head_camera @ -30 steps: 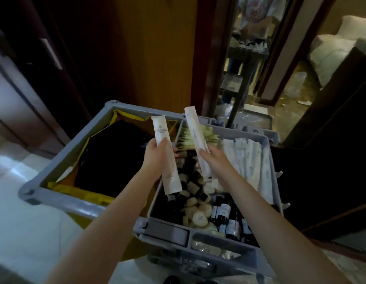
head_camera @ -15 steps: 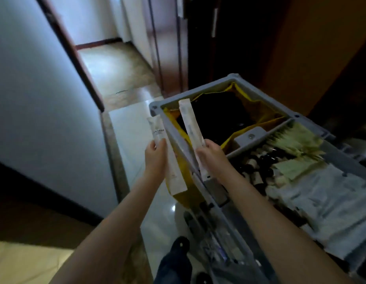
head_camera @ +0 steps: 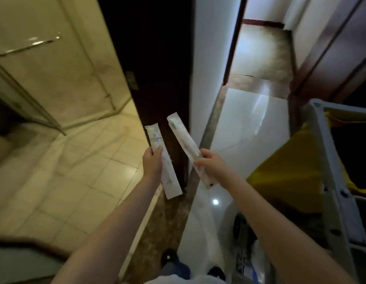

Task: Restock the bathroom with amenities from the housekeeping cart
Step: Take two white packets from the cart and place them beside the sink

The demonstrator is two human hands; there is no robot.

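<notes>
Carrying one packet per hand: the left hand point(head_camera: 153, 163) has its grip pinched on a wide sachet point(head_camera: 163, 159), the right hand point(head_camera: 211, 165) on a slim sachet point(head_camera: 187, 149). Both point up and away. The bathroom floor point(head_camera: 75, 160) lies forward-left, nearer the left hand; the cart point(head_camera: 329, 181) sits right.

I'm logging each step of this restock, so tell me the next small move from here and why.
Probably step left through the doorway onto the bathroom tiles. Each of the hands already grips a white amenity packet: the left hand holds the wider packet, the right hand the narrower packet. The cart is off to the right, and no counter to set them on is in view yet.
</notes>
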